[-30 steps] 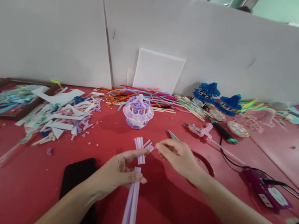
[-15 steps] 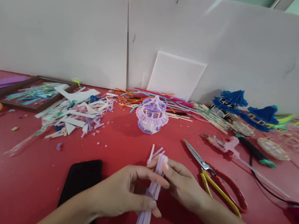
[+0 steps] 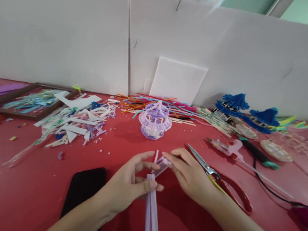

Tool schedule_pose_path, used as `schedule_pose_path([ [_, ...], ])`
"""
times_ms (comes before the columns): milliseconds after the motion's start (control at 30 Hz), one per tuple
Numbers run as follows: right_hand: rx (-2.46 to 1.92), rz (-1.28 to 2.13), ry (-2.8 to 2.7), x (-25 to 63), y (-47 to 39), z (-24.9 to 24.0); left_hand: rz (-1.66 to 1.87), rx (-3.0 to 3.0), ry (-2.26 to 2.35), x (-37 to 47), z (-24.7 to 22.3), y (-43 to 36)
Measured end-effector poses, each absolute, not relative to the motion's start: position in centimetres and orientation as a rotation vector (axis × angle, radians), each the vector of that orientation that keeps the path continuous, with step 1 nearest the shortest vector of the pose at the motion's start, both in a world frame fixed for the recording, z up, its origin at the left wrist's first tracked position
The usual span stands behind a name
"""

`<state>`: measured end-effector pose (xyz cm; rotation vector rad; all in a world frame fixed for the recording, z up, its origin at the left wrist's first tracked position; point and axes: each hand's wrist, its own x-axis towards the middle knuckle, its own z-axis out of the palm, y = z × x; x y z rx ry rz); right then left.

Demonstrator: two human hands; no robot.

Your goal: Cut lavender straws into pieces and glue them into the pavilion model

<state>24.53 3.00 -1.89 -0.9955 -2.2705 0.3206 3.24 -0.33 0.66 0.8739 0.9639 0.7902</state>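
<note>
My left hand is closed around a bundle of long lilac pipe cleaners, pinched near its top end between thumb and fingers. The long ends run down past the bottom edge of the view. My right hand is closed on a short cluster of lilac pipe cleaner pieces, just above and to the right of the long bundle. One thin lilac piece stands up beside the left fingertips. Beyond the hands stands a small lilac pavilion model with pale posts. Scissors lie right of my right hand.
A black phone lies by my left forearm. White and coloured scraps and a brown frame spread on the left. At right lie a pink glue gun, a green-and-black tool and blue-roofed models.
My right hand has drawn slightly up and right, with a short lilac cluster now apart from the long bundle. My left hand grips the bundle's upper end.
</note>
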Motion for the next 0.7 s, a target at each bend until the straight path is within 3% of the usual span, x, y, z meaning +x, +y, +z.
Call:
schedule_pose_path([
  [367,-0.922,0.144,-2.493,24.3,3.6,-2.8,0.822,0.857,0.969,3.4,0.5,-0.2],
  [700,-1.100,0.104,-2.248,25.0,3.7,-1.4,0.890,0.806,0.970,3.6,0.8,-0.3],
])
